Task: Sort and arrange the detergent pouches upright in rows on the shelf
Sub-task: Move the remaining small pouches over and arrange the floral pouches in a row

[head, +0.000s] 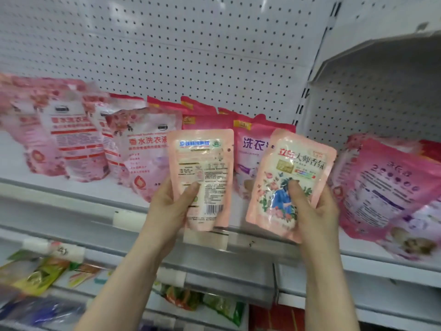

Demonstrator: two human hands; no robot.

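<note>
White pegboard point(191, 44) backs a white store shelf point(71, 189), and in front of its edge two bare hands each grip a small pale-pink detergent pouch. Left hand point(171, 199) clasps the left pouch point(202, 177) from its lower left, thumb pressed across the printed back side, where a barcode shows near the bottom; this pouch is held nearly upright. Right hand point(312, 206) clasps the right pouch point(290, 182) from its lower right, thumb laid on the flowered front, and the pouch tilts with its top toward 1 o'clock. Both pouches sit side by side, just apart, off the shelf surface. Behind them, at 12 o'clock, magenta pouches point(250, 144) stand in a row against the pegboard. Toward 10 o'clock, larger pink-and-white refill pouches point(78, 139) lean unevenly on the shelf. At 3 o'clock, a big pink pouch point(381, 187) lies tilted with its back text showing, on the neighbouring shelf section. Down at 7 o'clock, a lower shelf holds green and yellow packets point(35, 275), blurred.
</note>
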